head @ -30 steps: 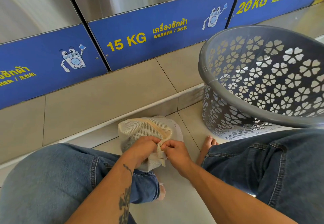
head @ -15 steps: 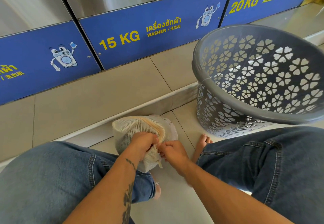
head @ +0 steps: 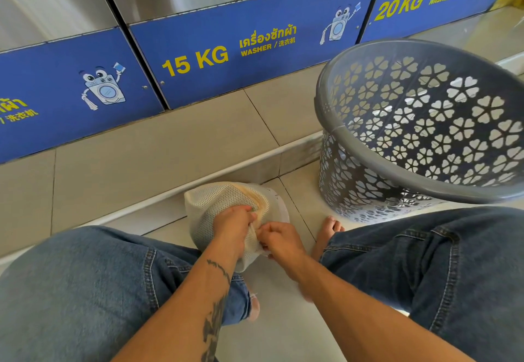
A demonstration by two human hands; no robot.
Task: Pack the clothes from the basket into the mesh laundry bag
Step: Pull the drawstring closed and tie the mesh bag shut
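A stuffed white mesh laundry bag with a beige zipper strip lies on the tiled floor between my knees. My left hand grips the bag's near end beside the zipper. My right hand pinches the zipper end right next to it, fingers closed on the fabric. The grey plastic basket with flower-shaped holes stands to the right, tilted toward me; no clothes show inside it.
Blue washer panels marked 15 KG and 20 KG run along the back above a raised tiled step. My jeans-clad knees flank the bag, and a bare foot rests by the basket.
Both hands stay on the bag's zipper end and have shifted slightly; the view has drifted a little. The basket has not moved.
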